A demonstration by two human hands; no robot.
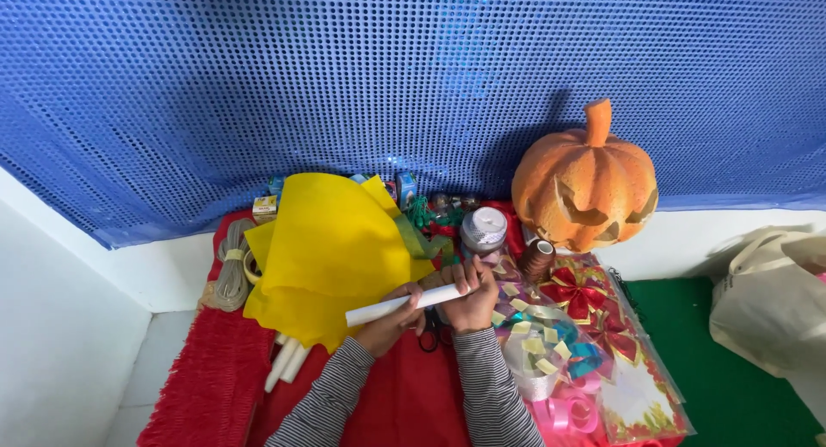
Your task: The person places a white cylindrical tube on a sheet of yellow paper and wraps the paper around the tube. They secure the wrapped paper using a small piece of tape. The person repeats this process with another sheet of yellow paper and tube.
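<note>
Both my hands hold one white rolled paper tube (379,309) lying almost level above a red cloth (215,387). My left hand (389,322) pinches it near the middle from below. My right hand (469,296) wraps around its right end. Striped sleeves cover both forearms. Just behind the tube lies a big sheet of yellow felt (331,249), with several more white tubes (284,361) sticking out from under its lower edge. Black scissors (430,333) lie on the cloth between my wrists, partly hidden.
An orange carved pumpkin (587,184) stands at the back right. Beside it are a glitter jar (483,229), a brown thread spool (538,259) and bags of ribbon bows (585,326). Coiled cord (232,271) lies left. A cloth bag (770,301) sits on green floor at right.
</note>
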